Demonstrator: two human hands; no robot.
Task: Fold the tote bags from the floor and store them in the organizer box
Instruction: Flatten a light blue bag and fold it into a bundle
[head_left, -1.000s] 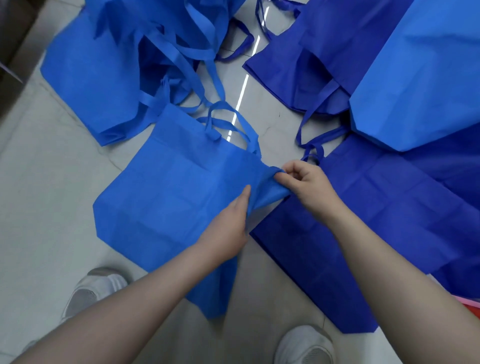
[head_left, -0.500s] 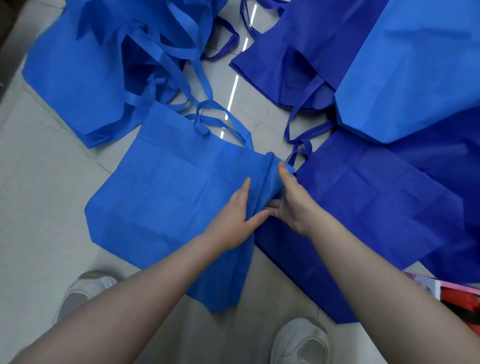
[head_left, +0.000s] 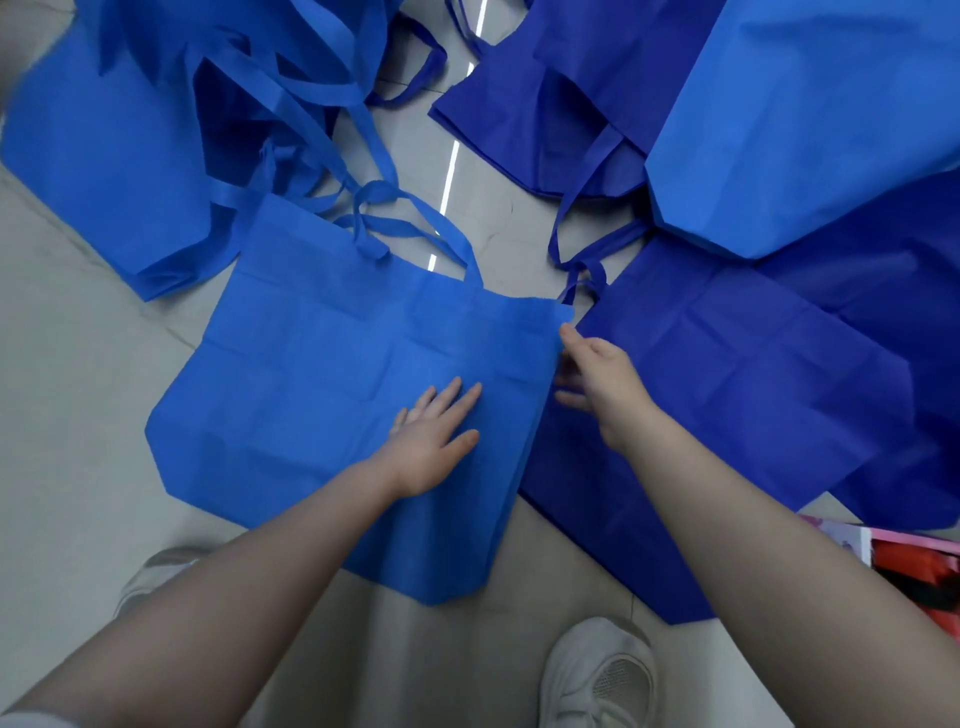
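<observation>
Standing over pale floor, white shoes nearest; the left hand now lies flat, fingers spread, pressing the bright blue tote bag; the right hand, fingers loosely open, has released the bunched corner it pinched a second ago, so the bag lies smoothed, ready for folding; darker bags beyond; a pink-red box, cut off, may be the organizer.

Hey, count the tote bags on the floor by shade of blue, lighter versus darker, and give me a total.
Lighter blue tote bags: 3 told apart; the tangle at far left may hide more.
Darker blue tote bags: 3 told apart; overlaps may hide more.
Total: at least 6.
</observation>
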